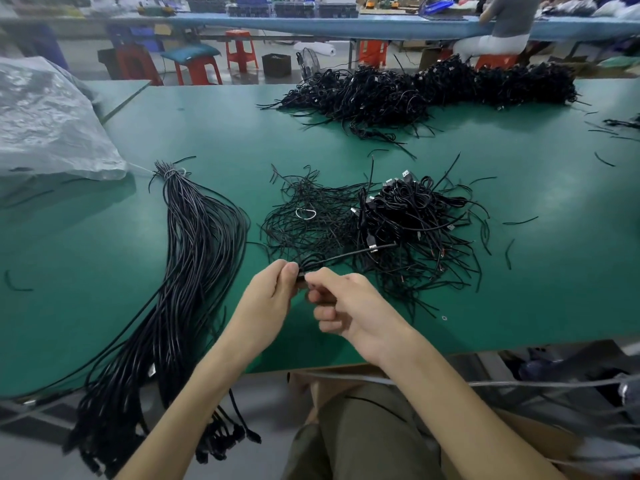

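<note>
One thin black cable [346,255] (plug-tipped, perhaps), pinched: left hand [270,299], right hand [349,306].

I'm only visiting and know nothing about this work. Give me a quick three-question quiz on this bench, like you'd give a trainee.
1. True or false: the left hand and the right hand both pinch the same black cable.
2. Where does the tied bundle lie? A) left of the hands, hanging over the near edge of the table; B) on a red stool; C) inside a box.
3. Fill in: the loose pile lies ___ to the hands than the big heap does.
Key: 1 true; 2 A; 3 nearer.
</note>
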### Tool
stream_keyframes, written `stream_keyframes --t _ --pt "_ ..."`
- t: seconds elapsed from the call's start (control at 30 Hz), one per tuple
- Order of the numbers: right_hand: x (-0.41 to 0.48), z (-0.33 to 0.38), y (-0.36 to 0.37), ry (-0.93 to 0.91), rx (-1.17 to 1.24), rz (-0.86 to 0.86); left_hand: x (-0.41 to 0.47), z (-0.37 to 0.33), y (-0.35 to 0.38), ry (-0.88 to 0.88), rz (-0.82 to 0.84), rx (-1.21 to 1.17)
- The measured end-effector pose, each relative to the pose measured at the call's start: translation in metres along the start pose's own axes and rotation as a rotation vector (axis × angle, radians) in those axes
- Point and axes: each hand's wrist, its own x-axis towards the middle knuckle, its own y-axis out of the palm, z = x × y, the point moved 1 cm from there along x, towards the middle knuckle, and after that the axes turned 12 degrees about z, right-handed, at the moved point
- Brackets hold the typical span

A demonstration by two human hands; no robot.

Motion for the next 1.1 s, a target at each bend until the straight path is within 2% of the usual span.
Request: stream_keyframes --t 0.2,0.53,0.67,0.77,0.83,0.93,1.03,1.1 --pt "-0.003 -0.004 -0.005 0.068 0.144 0.056 -0.009 0.003 -0.002 0.040 0.038 0.064" --pt "-0.007 -0.009 -0.002 0.028 0.007 0.015 -0.010 -0.003 0.005 0.037 -0.058 0.175" --pt "-0.010 -0.009 -0.001 0.002 -0.004 0.019 -0.012 -0.006 0.006 0.028 -0.048 0.191" --pt "-0.012 -0.011 -0.001 -0.031 -0.036 0.047 -0.011 -0.009 0.005 0.020 -0.060 0.130" --pt "-0.013 -0.013 -0.001 -0.074 -0.093 0.049 -0.011 -0.011 0.005 -0.020 -0.047 0.009" --pt "-0.012 -0.017 -0.005 -0.169 -0.276 -0.028 -0.011 -0.011 0.004 -0.086 -0.012 -0.148" --pt "-0.015 -0.018 -0.011 -0.270 -0.450 -0.057 -0.012 -0.011 0.000 -0.106 0.000 -0.206" --pt "-0.017 -0.016 -0.014 -0.306 -0.425 -0.008 -0.012 -0.012 -0.003 -0.105 0.040 -0.215"
